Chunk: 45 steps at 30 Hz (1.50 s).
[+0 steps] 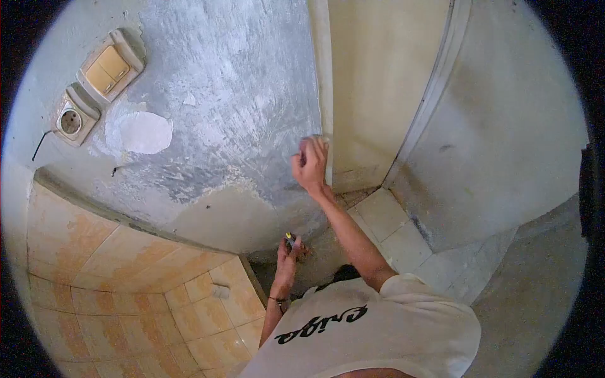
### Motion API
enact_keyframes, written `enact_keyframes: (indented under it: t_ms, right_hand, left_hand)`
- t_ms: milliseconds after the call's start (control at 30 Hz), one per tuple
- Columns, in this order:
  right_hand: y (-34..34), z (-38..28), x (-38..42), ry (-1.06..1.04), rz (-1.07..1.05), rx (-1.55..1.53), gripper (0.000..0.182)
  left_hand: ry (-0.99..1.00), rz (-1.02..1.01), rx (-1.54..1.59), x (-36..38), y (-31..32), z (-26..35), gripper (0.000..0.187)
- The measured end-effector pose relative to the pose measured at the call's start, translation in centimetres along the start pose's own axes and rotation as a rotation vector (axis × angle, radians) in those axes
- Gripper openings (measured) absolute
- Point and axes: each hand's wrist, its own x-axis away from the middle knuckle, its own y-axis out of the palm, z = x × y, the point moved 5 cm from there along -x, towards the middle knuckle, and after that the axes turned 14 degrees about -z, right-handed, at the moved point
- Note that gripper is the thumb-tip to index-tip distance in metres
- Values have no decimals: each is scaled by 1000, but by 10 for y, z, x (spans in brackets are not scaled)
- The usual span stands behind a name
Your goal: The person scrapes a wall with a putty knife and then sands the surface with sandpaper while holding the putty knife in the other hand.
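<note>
My right hand (311,165) is raised at the vertical edge of the grey, scraped wall (239,94), beside the door frame. Its fingers are curled closed around something dark that is mostly hidden and that I cannot make out. Lower down, close to the bottom of the wall, my left hand (287,258) is closed around a small dark object with a yellow part (290,237). Its exact kind does not show. The wall surface near both hands is patchy, with streaks of whitish and grey coating.
A double light switch (107,69) and a socket (70,121) with a wire sticking out sit on the wall at left. Near them is a white patch (146,133). Orange-marked tiles (126,252) cover the lower left. A cream door (384,75) stands right of the wall.
</note>
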Motion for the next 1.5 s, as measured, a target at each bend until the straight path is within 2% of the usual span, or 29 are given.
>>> enact_keyframes:
  t_ms: [33,67,133,167,233,267,300,367,400,433,500,533,600,633,700,733,800,833,900,1033,1100,1133,1200,1233,1300,1333,1400,1433,1500]
  right_hand:
    - [2,-11,3,-91,-99,46,16]
    - [4,-12,4,-87,-100,45,16]
    - [2,-4,0,108,78,13,13]
    - [2,-2,-3,105,76,12,13]
    - [2,-9,-4,-58,-12,85,11]
    - [4,12,-5,98,24,20,12]
    - [4,7,-11,94,26,20,12]
    - [-3,-17,-20,-58,67,40,12]
    - [-4,-17,-22,-36,-54,126,12]
    - [-5,-14,-25,-31,-49,130,12]
    - [-18,-4,-34,156,139,30,13]
    - [-19,-7,-38,149,136,33,13]
    - [-16,-28,-40,-77,-19,131,12]
    - [-15,-30,-41,-73,-17,135,12]
    - [-23,-20,-47,137,138,59,12]
    - [-25,-21,-49,131,135,60,12]
    - [-18,-33,-47,-3,-40,142,12]
    - [-16,-33,-48,-1,-38,143,12]
    - [-22,-29,-49,56,157,43,14]
    - [-19,-36,-50,-51,10,104,15]
    - [-23,-29,-52,114,114,1,16]
    - [-22,-31,-51,110,111,-1,16]
    - [-17,-49,-50,-34,-26,115,15]
    - [-15,-44,-49,-35,-20,116,15]
    - [-14,-22,-49,264,43,-131,15]
    - [-12,-29,-49,256,39,-137,15]
    - [-6,-65,-42,-98,-23,49,14]
    - [-2,-59,-41,-99,-22,47,14]
    - [-1,-33,-43,187,23,-146,12]
  left_hand:
    - [-30,6,-7,4,0,0,27]
    - [-34,7,-8,6,-1,-1,27]
    - [4,-15,-52,2,0,1,26]
    - [6,-13,-50,1,0,1,26]
    - [-8,-16,-3,8,-3,1,30]
    - [-5,-17,-6,10,-4,4,30]
    - [-32,20,-39,15,-2,11,32]
    - [-62,57,-66,19,-4,11,34]
    - [-28,54,-87,21,-9,10,32]
    - [12,48,-110,21,-13,12,30]
    - [25,33,-90,21,-18,12,31]
    - [36,26,-64,21,-18,11,32]
    - [24,20,-68,18,-26,1,32]
    - [19,12,-78,16,-30,-2,32]
    - [12,-7,-68,13,-33,-7,31]
    - [6,-19,-57,11,-32,-8,30]
    - [-11,-4,-56,19,-22,6,30]
    - [-18,6,-59,20,-19,12,29]
    - [-5,-2,-85,16,-20,10,29]
    - [-15,-23,-48,16,-19,5,30]
    - [1,-54,-63,16,-18,6,31]
    - [13,-81,-81,17,-17,6,32]
    - [33,-101,-79,15,-23,-3,32]
    - [60,-127,-76,12,-24,-4,32]
    - [28,-75,-64,17,-22,1,28]
    - [-9,-18,-49,21,-21,4,24]
    - [1,-35,-23,19,-25,0,24]
    - [10,-63,3,18,-26,-1,24]
    - [20,-57,-17,19,-28,0,24]
